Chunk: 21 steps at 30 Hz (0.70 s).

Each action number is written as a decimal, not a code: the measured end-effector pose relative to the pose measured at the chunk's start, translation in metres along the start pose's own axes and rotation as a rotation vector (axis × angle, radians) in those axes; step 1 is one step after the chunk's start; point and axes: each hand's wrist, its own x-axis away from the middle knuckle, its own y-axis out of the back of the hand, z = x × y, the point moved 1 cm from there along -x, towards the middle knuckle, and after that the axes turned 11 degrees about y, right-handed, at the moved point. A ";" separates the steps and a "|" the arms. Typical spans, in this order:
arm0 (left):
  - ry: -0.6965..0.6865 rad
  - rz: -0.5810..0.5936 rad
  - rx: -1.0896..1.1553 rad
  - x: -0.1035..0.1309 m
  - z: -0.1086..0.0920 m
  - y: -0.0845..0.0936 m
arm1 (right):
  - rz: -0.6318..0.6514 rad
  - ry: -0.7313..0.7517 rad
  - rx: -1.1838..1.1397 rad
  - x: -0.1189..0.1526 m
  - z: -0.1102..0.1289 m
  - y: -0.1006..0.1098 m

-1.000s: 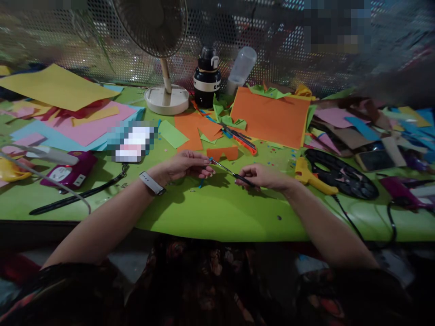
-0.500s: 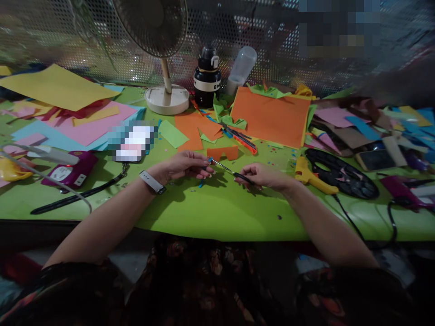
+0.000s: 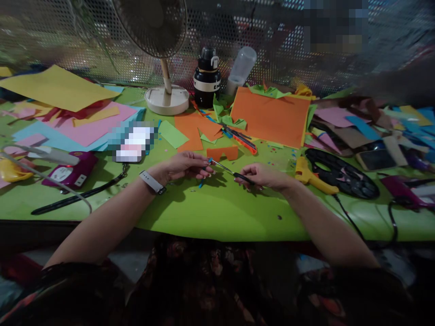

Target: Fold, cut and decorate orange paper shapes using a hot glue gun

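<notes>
Head view: pinching a small blue paper-like piece in the left hand, apparently steadying it at the tip of a slim black-handled metal tool, clasped in the right hand, above the middle of the green-topped desk.

Matt paper is set against a smooth, faintly glossy tabletop.
A slim tool is tipped with shiny metal; the glue gun is moulded in smooth plastic; the backdrop is formed of glinting perforated mesh.

Perforated screen behind green tabletop
</notes>
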 end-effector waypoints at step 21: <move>-0.025 -0.031 0.027 0.002 -0.002 -0.001 | -0.011 0.014 0.026 0.001 -0.003 0.004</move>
